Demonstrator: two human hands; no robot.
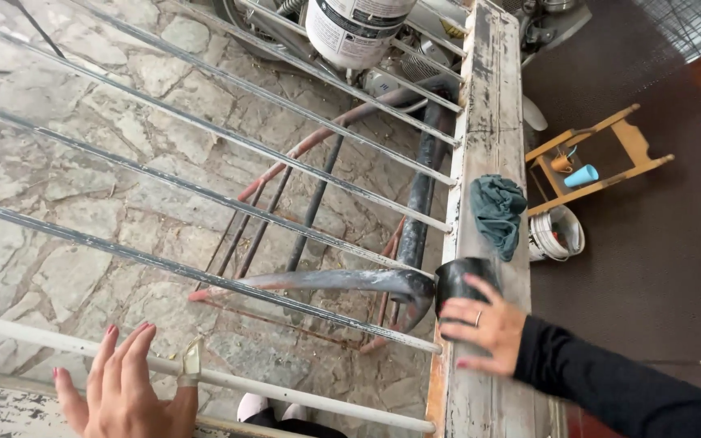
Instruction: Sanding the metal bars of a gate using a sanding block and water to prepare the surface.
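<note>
Weathered grey wood, scuffed and flaking with old white paint, forms the frame rail (pixel 492 122) that runs from twelve o'clock down to five o'clock. On it, at about four o'clock, sits a small black cup (pixel 462 277), round and smooth; its contents cannot be made out. The right hand (pixel 484 328), in a black sleeve, wraps partly curled fingers around the cup's near side and holds it against the rail. Just past it, toward two o'clock, a crumpled teal rag (pixel 496 212) lies on the same rail, apart from the hand.

The left hand (pixel 123 389) at seven o'clock is spread open with fingers extended, holding nothing, resting at or just beside the white-painted bar (pixel 302 397) at the bottom of the frame. The other thin metal bars (pixel 204 130) slanting across look bare grey steel, dull and streaked.

Judged from that, one bar appears coated and the rest remain uncoated, so the work seems early. No brush shows in either hand.

Through the bars lie irregular stone paving (pixel 83 162), rusty rods (pixel 285 162) and a dark curved pipe (pixel 350 282). At three o'clock stand a yellow wooden stool (pixel 622 134) and a white bucket (pixel 557 235).
</note>
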